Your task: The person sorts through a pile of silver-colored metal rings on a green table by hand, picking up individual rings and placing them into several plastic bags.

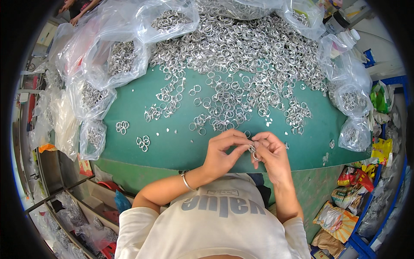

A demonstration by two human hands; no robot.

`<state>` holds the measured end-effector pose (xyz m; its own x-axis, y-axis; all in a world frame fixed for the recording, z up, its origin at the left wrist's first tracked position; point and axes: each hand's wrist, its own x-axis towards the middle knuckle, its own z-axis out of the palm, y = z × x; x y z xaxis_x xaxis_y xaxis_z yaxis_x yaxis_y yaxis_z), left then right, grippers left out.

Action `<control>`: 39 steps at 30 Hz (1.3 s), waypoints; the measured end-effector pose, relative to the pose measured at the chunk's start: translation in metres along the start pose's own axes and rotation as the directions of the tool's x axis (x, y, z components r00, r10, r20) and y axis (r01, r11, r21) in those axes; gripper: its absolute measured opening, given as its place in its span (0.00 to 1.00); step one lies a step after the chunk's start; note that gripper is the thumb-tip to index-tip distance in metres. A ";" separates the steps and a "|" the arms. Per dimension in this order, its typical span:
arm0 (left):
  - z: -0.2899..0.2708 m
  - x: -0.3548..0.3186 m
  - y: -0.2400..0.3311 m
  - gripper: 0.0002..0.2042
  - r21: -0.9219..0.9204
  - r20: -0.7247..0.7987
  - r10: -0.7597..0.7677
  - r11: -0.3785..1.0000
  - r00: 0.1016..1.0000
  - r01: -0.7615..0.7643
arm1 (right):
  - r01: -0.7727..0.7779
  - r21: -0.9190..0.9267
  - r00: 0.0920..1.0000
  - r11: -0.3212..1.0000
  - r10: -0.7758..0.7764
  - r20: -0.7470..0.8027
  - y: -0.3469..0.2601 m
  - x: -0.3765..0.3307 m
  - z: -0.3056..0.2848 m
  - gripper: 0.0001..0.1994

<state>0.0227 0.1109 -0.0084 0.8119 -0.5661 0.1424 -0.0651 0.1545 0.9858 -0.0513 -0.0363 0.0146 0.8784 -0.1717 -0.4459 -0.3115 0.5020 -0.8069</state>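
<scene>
Close to the table's near edge, my left hand [224, 150] and my right hand [272, 154] meet at the fingertips. Pinched between them are a few silver-coloured metal rings [255, 156], partly covered by my fingers. My left thumb and forefinger close on them from one side, my right thumb and fingers from the other. Just beyond my hands lies a loose spread of similar rings [224, 105] on the green tabletop [172, 151]. A large heap of rings [258, 43] rises behind that. At the left sit two small clusters of rings [143, 143], apart from the rest.
Clear plastic bags of rings [123, 58] line the table's left side, with more bags [353, 101] along the right. A white-capped bottle [347, 38] stands at the far right. Colourful packages [338, 220] lie by a blue rack at right. Compartments with bagged rings [71, 211] are at lower left.
</scene>
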 end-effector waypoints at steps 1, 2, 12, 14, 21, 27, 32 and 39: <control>0.002 -0.001 0.002 0.07 -0.168 -0.023 -0.122 0.979 0.992 0.116 | -0.014 0.021 1.000 1.000 0.014 -0.005 0.000 -0.001 0.001 0.07; 0.003 -0.001 0.003 0.06 -0.333 -0.026 -0.244 0.917 0.970 0.221 | -0.027 0.043 1.000 0.999 0.027 -0.009 -0.001 -0.001 0.003 0.08; -0.004 0.001 0.009 0.06 -0.438 0.057 -0.368 0.826 0.928 0.354 | 0.109 -0.002 0.993 0.994 -0.109 0.045 0.001 -0.012 0.012 0.17; -0.002 -0.001 0.006 0.06 -0.483 0.051 -0.297 0.829 0.954 0.284 | 0.201 -0.116 0.980 0.973 -0.200 0.024 0.006 -0.011 0.009 0.15; -0.009 -0.002 0.013 0.07 -0.421 0.139 -0.329 0.834 0.934 0.357 | 0.350 -0.338 0.926 0.874 -0.377 -0.015 0.003 -0.012 0.013 0.10; -0.017 -0.002 0.016 0.07 -0.185 0.161 -0.256 0.941 0.953 0.284 | 0.386 -0.332 0.898 0.861 -0.433 -0.079 0.009 -0.013 0.014 0.07; -0.016 0.000 0.018 0.05 -0.301 0.080 -0.330 0.892 0.941 0.339 | 0.384 -0.598 0.869 0.703 -0.494 -0.023 0.004 -0.013 0.019 0.03; -0.021 0.005 0.015 0.06 -0.373 0.053 -0.482 0.803 0.875 0.465 | 0.224 -0.292 0.948 0.930 -0.277 -0.154 0.005 -0.013 0.014 0.05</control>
<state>0.0380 0.1273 0.0051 0.7109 -0.6123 -0.3459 0.5415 0.1628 0.8248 -0.0592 -0.0193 0.0217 0.8635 -0.4327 -0.2589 -0.1983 0.1807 -0.9633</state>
